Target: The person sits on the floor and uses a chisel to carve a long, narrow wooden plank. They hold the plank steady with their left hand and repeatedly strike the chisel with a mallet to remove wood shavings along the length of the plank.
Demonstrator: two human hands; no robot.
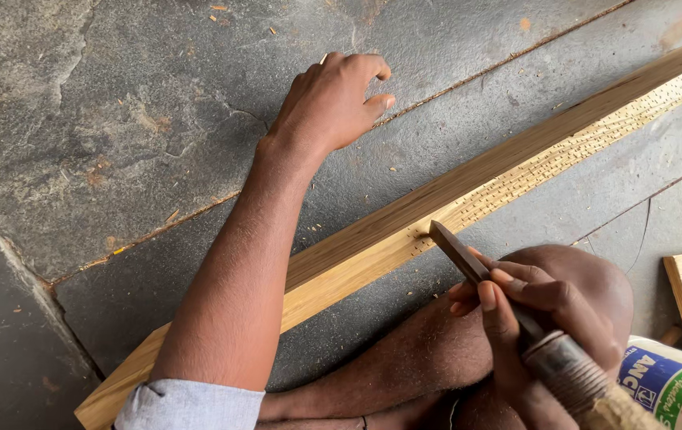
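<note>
A long plank (405, 231) lies slantwise across the stone floor (118, 119). The right hand (532, 318) is clamped around a chisel (468, 259), its tip on the plank's pitted edge. The left hand (333, 99) rests on the floor, fingers curled, possibly pinching something small.

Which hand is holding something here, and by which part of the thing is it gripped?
The right hand holds a chisel, gripped on the blade's shank just above the handle. The left hand holds nothing; it rests on the stone floor.
</note>
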